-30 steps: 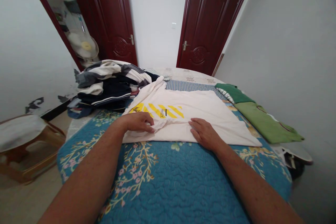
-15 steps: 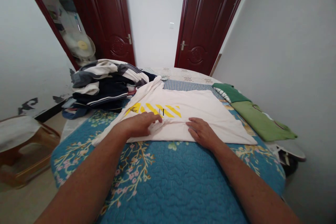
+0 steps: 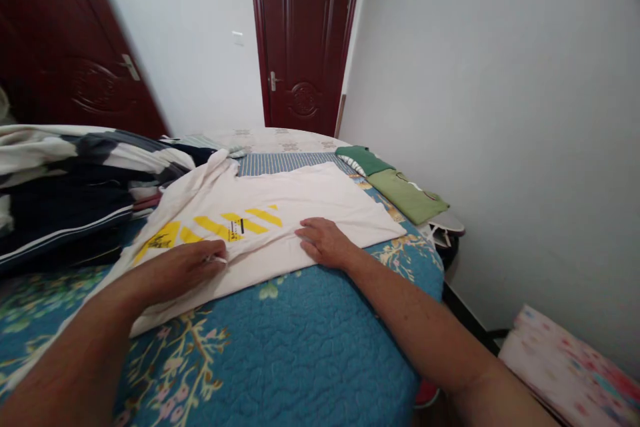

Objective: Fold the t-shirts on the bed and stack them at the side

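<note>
A pale pink T-shirt (image 3: 300, 197) with yellow stripes lies spread on the blue floral quilt (image 3: 300, 347). My left hand (image 3: 183, 267) rests on the shirt's near left part, its fingertips pinching a fold of the fabric. Flat on the near edge of the shirt lies my right hand (image 3: 325, 240), fingers stretched out and pressing the cloth down. Both forearms reach in from the bottom of the view.
A heap of dark and striped clothes (image 3: 65, 193) sits on the bed at the left. Folded green garments (image 3: 400, 190) lie at the far right by the wall. A dark red door (image 3: 305, 40) stands behind. A floral pink cushion (image 3: 575, 367) shows at the lower right.
The view has swung to the right and the pile now fills the left edge. My left hand has slid toward me and now pinches the fabric. My right hand stays flat.
</note>
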A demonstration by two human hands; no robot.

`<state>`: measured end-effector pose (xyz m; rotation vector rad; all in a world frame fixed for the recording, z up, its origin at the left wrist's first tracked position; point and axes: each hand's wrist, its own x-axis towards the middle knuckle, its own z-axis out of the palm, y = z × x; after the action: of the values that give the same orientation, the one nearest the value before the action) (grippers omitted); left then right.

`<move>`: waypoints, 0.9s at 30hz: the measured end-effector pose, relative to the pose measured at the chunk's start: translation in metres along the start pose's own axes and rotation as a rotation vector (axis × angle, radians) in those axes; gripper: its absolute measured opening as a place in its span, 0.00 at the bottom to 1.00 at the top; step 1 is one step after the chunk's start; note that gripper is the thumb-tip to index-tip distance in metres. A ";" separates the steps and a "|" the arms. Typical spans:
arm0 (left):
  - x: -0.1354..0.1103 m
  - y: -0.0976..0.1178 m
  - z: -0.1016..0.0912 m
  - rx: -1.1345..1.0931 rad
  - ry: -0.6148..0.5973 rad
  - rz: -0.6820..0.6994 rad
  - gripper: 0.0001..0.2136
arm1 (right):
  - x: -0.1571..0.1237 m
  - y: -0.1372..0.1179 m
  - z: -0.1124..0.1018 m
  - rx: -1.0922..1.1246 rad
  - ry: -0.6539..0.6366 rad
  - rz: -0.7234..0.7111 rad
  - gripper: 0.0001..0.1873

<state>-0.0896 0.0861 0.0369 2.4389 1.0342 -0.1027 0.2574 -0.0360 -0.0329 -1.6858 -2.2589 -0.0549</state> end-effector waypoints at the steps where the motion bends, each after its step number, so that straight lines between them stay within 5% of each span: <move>1: -0.002 0.000 -0.002 -0.021 -0.020 0.017 0.17 | -0.001 0.000 0.000 -0.002 -0.016 0.031 0.24; 9: -0.003 -0.001 -0.010 -0.120 -0.140 0.110 0.21 | -0.006 -0.005 -0.004 -0.024 -0.123 0.288 0.35; 17: -0.006 0.002 -0.013 -0.200 0.199 0.007 0.23 | -0.008 0.001 0.005 -0.061 -0.118 0.267 0.34; 24: -0.014 0.006 -0.009 -0.343 -0.114 0.066 0.23 | -0.011 0.002 0.009 -0.100 -0.085 0.251 0.32; 27: -0.008 -0.002 -0.006 -0.203 0.072 0.026 0.21 | -0.012 0.002 0.010 -0.115 -0.075 0.242 0.31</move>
<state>-0.0973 0.0844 0.0435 2.2848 0.9918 0.0954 0.2598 -0.0441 -0.0457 -2.0411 -2.1217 -0.0679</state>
